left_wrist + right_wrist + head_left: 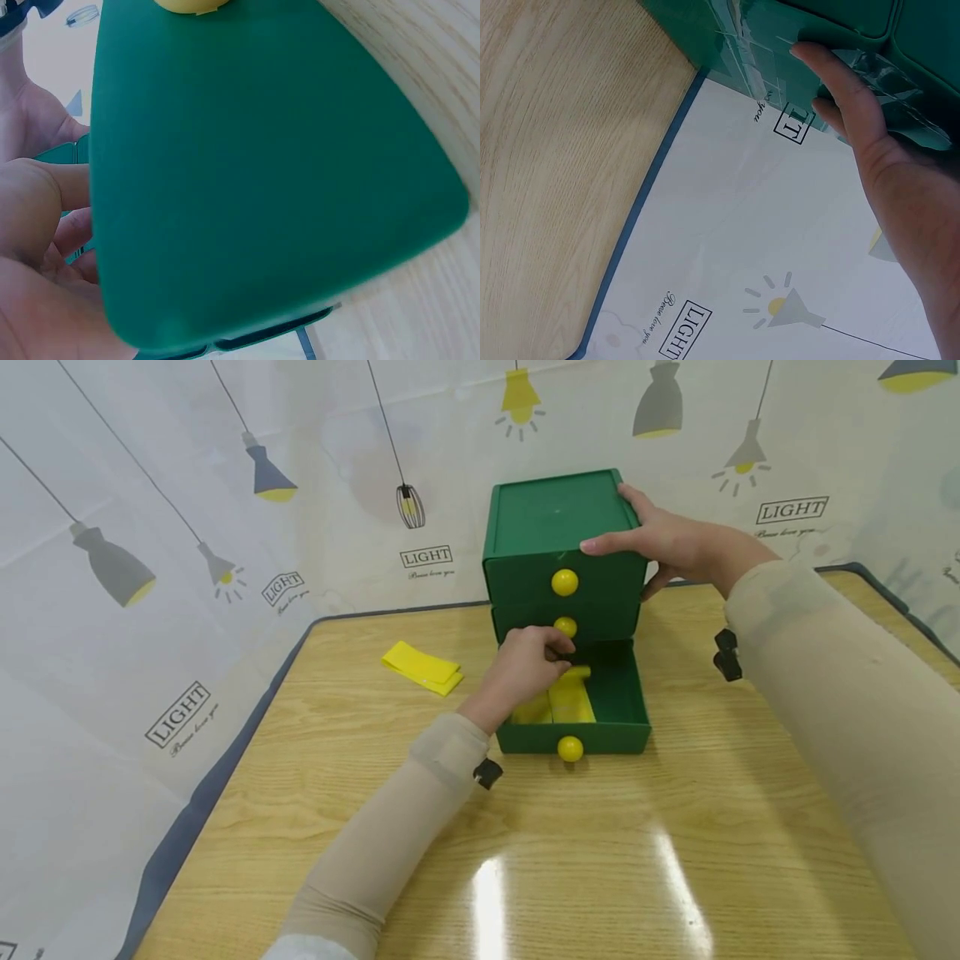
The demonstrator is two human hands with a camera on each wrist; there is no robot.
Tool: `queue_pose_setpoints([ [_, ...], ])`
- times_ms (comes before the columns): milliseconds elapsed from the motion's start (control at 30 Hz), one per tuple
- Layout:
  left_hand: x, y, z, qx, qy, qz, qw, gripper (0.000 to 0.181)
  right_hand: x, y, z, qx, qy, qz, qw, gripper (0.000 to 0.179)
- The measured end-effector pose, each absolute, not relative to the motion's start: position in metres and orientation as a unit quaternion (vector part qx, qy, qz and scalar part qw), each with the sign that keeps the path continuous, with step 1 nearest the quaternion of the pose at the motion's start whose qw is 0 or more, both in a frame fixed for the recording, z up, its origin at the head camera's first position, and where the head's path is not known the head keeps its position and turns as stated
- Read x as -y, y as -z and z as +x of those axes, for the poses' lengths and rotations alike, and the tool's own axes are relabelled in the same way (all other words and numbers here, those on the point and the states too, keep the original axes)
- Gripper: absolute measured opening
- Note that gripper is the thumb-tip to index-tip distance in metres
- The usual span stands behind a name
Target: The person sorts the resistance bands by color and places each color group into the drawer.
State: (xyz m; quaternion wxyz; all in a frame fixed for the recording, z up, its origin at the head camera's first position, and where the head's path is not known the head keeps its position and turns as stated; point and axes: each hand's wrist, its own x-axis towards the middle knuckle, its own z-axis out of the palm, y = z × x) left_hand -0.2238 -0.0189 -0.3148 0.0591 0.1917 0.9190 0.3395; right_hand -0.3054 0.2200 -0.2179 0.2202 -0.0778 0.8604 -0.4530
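A green drawer cabinet (558,514) with round yellow knobs stands against the back cloth, its bottom drawer (615,739) pulled out. Yellow folded strips (573,700) lie inside that drawer. My left hand (525,664) is over the drawer's left part, fingers loosely bent, thumb tip right beside a strip's raised end. From the left wrist, the drawer front (262,165) hides the fingertips. My right hand (675,543) rests on the cabinet's upper right, thumb on the top near the front edge, other fingers against the side. Straight fingers (847,86) press the green wall in the right wrist view.
Another folded yellow strip (423,668) lies on the wooden table (360,760) to the left of the cabinet. A white cloth (337,527) printed with lamps hangs behind and along the left side. Its dark blue border (225,777) runs along the table edge.
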Motion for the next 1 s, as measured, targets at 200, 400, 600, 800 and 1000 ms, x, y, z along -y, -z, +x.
queue_pose_setpoints([
  [200, 0.023, 0.311, -0.224, -0.92, -0.335, 0.195, 0.059, 0.023, -0.219, 0.217, -0.306, -0.862, 0.45, -0.077, 0.221, 0.12],
  [400, 0.025, 0.307, -0.225, -0.916, -0.34, 0.201, 0.067, 0.023, -0.22, 0.217, -0.306, -0.863, 0.448, -0.075, 0.221, 0.121],
  [600, 0.028, 0.305, -0.225, -0.918, -0.336, 0.203, 0.063, 0.021, -0.22, 0.217, -0.307, -0.861, 0.451, -0.075, 0.223, 0.121],
  [800, 0.031, 0.303, -0.225, -0.921, -0.328, 0.206, 0.054, 0.018, -0.221, 0.217, -0.306, -0.861, 0.45, -0.076, 0.223, 0.12],
  [1000, 0.041, 0.297, -0.224, -0.915, -0.342, 0.208, 0.057, 0.016, -0.221, 0.216, -0.306, -0.858, 0.455, -0.078, 0.225, 0.119],
])
